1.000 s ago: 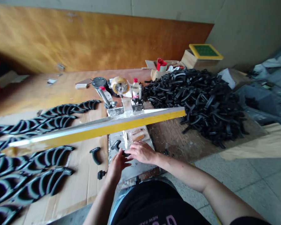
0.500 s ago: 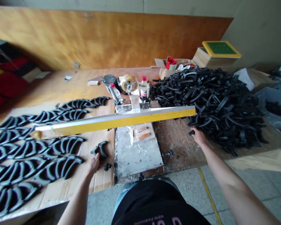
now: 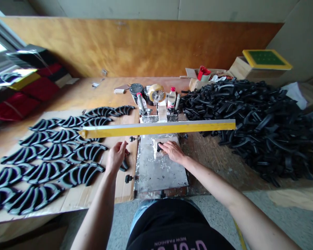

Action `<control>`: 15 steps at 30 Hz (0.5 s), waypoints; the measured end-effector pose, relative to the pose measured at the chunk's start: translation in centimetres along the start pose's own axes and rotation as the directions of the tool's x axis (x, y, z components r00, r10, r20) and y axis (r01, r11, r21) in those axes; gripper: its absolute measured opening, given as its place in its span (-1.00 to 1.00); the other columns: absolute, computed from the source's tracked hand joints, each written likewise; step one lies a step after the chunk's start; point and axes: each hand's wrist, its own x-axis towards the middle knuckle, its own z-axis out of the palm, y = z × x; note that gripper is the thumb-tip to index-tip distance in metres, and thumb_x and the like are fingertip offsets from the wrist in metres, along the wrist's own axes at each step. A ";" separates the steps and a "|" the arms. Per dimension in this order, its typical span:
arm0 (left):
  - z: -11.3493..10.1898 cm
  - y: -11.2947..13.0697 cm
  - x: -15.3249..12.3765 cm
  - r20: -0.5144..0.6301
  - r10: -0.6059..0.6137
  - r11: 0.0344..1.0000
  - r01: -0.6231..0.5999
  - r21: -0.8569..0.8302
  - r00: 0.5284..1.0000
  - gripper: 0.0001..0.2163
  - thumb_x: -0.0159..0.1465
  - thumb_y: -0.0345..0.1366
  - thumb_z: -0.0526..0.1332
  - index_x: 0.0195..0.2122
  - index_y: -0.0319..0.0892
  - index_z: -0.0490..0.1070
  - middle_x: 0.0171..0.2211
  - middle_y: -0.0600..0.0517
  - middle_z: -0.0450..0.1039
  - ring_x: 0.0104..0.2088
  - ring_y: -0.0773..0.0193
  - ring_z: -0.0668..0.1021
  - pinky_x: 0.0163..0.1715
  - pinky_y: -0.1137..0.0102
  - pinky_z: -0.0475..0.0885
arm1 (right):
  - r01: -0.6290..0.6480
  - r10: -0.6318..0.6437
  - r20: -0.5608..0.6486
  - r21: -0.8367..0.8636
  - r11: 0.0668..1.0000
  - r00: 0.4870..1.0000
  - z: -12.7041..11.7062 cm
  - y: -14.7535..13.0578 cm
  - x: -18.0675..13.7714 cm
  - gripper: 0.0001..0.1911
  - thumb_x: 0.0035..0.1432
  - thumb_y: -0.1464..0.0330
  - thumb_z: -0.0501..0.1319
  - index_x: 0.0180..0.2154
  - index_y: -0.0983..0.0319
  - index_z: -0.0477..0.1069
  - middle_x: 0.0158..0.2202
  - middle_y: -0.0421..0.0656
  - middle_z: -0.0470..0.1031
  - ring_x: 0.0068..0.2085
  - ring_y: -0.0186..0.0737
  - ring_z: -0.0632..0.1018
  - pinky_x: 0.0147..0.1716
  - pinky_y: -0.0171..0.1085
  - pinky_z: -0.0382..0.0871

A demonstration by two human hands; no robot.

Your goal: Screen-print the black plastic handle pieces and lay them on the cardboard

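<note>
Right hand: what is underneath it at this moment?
Part of a black piece shows at the right hand's fingertips, over the metal plate. The rest of that piece, and whatever lies directly beneath the fingers and palm, is covered.

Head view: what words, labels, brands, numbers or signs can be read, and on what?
"NEW FASHION": on the black shirt, upside down in the picture.
Larger pink letters, same shirt: too incomplete to read.
Bottle: print too small to read.
Metal plate: small mark, unreadable.
</note>
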 end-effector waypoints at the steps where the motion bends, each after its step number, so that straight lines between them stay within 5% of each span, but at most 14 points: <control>1: -0.1 1.2 -0.1 -0.015 0.030 0.998 -0.031 -0.052 0.999 -0.65 0.23 0.05 0.16 -0.28 -0.15 0.49 -0.62 0.07 0.43 -0.64 0.30 0.43 -0.63 0.49 0.28 | 0.001 -0.001 -0.014 -0.006 1.000 1.000 0.1 0.0 0.1 -0.58 0.34 0.47 0.07 0.19 0.25 0.37 -0.09 -0.02 0.52 -0.04 -0.11 0.44 -0.01 -0.15 0.33; 7: -0.1 6.7 -0.7 -0.140 0.197 0.941 -0.227 -0.251 0.970 -0.70 0.26 -0.12 0.13 -0.52 -0.19 0.41 -0.67 0.08 0.36 -0.66 0.40 0.36 -0.64 0.53 0.25 | -0.030 0.028 -0.045 -0.035 0.999 0.999 -0.1 -0.2 -0.3 -0.60 0.34 0.39 0.12 0.16 0.29 0.40 0.11 0.07 0.43 0.11 -0.02 0.39 0.10 -0.07 0.29; 11: 1.2 9.3 -1.7 -0.239 0.275 0.793 -0.361 -0.490 0.931 -0.71 0.32 -0.16 0.04 -0.28 -0.22 0.48 -0.62 0.10 0.35 -0.63 0.38 0.35 -0.62 0.50 0.26 | 0.014 -0.015 -0.027 -0.024 1.000 1.000 0.2 -1.4 0.3 -0.45 0.31 0.18 0.18 0.27 0.21 0.26 0.33 0.00 0.23 0.32 0.04 0.21 0.28 0.04 0.08; 15: 1.4 9.3 -3.4 -0.233 0.268 0.827 -0.347 -0.443 0.935 -0.58 0.36 0.00 0.01 -0.13 -0.21 0.51 -0.39 0.01 0.50 -0.47 0.34 0.48 -0.46 0.45 0.38 | -0.180 0.180 -0.002 0.044 0.983 0.984 -0.4 0.0 0.5 -0.54 0.29 0.14 0.20 0.15 0.17 0.39 0.18 -0.02 0.44 0.22 0.00 0.37 0.23 0.02 0.15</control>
